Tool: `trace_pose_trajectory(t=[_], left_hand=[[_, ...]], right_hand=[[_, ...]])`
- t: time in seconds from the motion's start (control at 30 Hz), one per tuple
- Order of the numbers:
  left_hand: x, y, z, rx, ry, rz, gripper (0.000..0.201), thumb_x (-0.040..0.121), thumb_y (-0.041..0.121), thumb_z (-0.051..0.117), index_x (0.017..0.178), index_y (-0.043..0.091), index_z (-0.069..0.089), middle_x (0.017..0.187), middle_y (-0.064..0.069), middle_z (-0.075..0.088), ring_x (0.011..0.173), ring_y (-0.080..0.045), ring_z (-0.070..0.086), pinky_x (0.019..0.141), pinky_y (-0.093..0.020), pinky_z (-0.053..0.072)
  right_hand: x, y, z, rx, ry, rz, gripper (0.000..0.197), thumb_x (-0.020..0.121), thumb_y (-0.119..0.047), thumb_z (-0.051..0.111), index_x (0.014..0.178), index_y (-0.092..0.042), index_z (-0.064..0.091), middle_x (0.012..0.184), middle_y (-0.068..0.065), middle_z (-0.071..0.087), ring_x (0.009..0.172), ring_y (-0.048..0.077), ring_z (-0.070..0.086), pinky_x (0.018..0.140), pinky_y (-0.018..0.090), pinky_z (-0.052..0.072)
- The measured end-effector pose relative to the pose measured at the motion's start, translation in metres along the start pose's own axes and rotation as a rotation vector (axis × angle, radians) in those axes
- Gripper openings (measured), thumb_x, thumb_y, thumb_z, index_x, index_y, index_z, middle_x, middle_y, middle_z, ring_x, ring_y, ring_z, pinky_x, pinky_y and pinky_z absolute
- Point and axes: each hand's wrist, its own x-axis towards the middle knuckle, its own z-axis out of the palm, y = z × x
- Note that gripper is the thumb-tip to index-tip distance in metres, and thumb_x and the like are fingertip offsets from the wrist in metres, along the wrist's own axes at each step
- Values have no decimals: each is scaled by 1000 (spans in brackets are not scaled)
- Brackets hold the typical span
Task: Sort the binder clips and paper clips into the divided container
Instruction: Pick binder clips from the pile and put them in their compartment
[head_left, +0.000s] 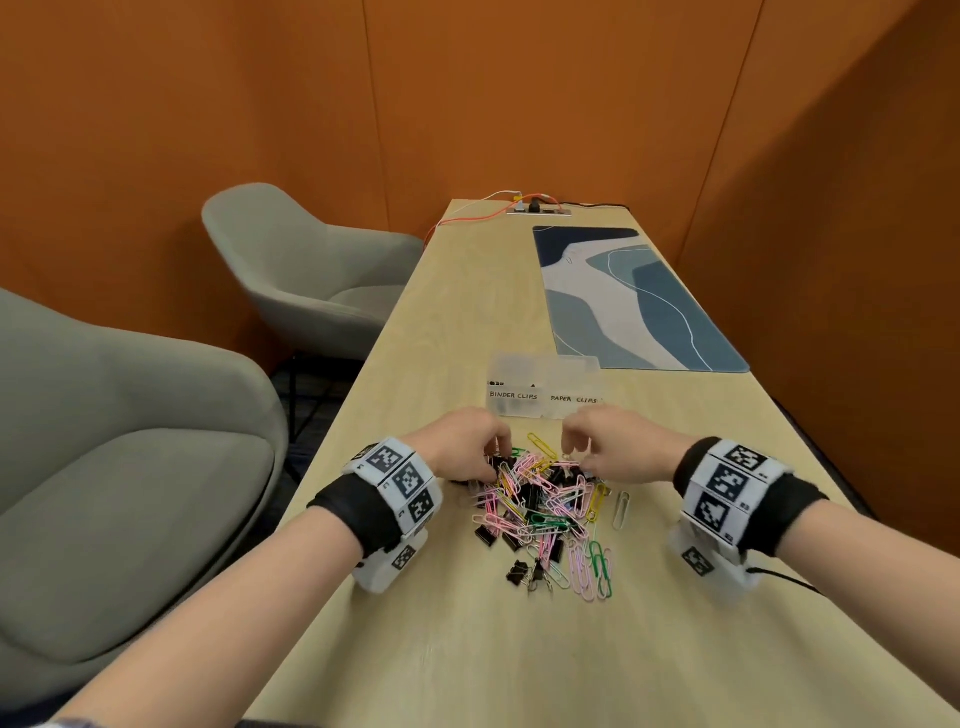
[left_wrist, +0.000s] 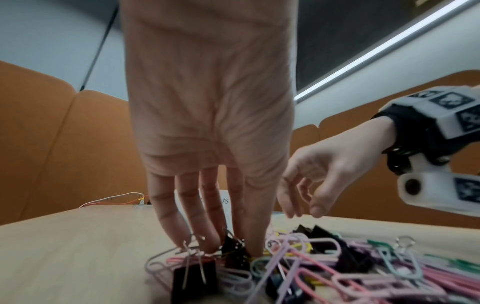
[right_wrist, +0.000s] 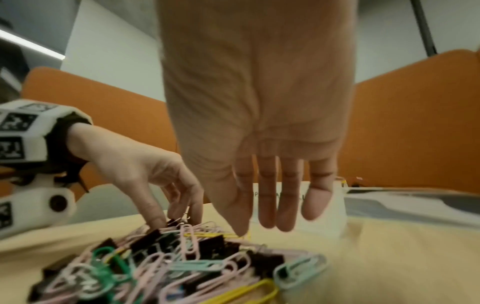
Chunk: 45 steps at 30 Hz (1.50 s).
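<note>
A tangled pile of coloured paper clips and black binder clips (head_left: 540, 506) lies on the wooden table in front of me. Behind it stands the clear divided container (head_left: 545, 402), labelled BINDER CLIPS on the left and PAPER CLIPS on the right. A few black clips show in its left compartment. My left hand (head_left: 493, 465) reaches down into the pile's far left edge. Its thumb and fingers pinch a black binder clip (left_wrist: 233, 254) that rests among the others. My right hand (head_left: 574, 452) hovers over the pile's far right edge with loose fingers (right_wrist: 267, 216), holding nothing. Its thumb tip is close to a yellow paper clip (right_wrist: 207, 234).
A single silver paper clip (head_left: 621, 509) lies to the right of the pile. A blue patterned desk mat (head_left: 634, 301) lies behind the container on the right. Cables and a power strip (head_left: 535, 209) sit at the table's far end. Two grey armchairs (head_left: 311, 280) stand along the table's left edge.
</note>
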Motion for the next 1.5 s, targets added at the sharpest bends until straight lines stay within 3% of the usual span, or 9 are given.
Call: trace_pose_trajectory(t=[0.13,0.27,0.5,0.63,0.73,0.87,1.03,1.3,1.5], left_hand=[[4,3,2,14,17,-2,16,79,14,67,95,16,68,96,0,64,89,-16,57,81,-31,51],[3,5,-5,-16,67,-2,20,84,11,58,102,15,65,96,1,52,88,-14,50,77,-26,44],[6,28,-12,-142,122,46,27,89,8,41,103,10,65,99,-8,66,80,-16,52,72,-27,40],[17,51,-2,-38,23,19,28,94,15,33,105,8,57,104,-12,54,105,-29,52,91,-37,42],[22,56,6,10,36,-24,30,96,18,31,110,6,54,113,-17,52,109,-36,52,94,-44,44],[27,54,12,1,75,-16,25,97,21,42,114,7,54,118,-17,51,109,-35,53,90,-41,43],[31,54,15,20,92,17,37,84,42,65,100,9,59,107,-11,57,98,-26,55,78,-34,44],[34,58,14,3,125,45,28,82,26,69,102,8,62,107,-13,67,102,-28,60,73,-28,38],[33,52,13,-33,100,30,23,84,15,64,105,8,61,110,-12,65,104,-27,59,80,-30,43]], right_hand=[[-2,-4,13,28,-5,9,12,83,-18,60,94,-16,57,93,-1,52,84,17,49,72,25,39],[-1,1,9,108,9,39,29,79,3,46,98,-13,60,95,0,53,89,19,51,75,28,43],[-9,9,11,24,-32,42,33,80,-7,59,113,-13,59,114,7,56,106,23,54,90,33,46],[-6,10,19,28,28,35,28,84,-15,60,111,-14,59,109,6,53,100,23,54,88,36,47],[-5,11,20,46,59,47,14,83,-15,59,96,-17,57,94,1,46,86,20,49,79,33,44],[-4,15,21,64,74,33,15,79,-13,60,84,-21,48,90,-1,49,83,18,47,72,27,40],[-2,17,24,33,104,56,15,78,-20,63,81,-20,49,87,-2,49,81,18,47,68,28,37],[-1,12,25,30,86,-4,15,75,-8,55,83,-19,51,84,-3,49,79,19,48,71,36,46],[-1,18,19,143,139,43,18,79,-13,57,96,-14,59,84,0,50,79,19,48,70,28,38]])
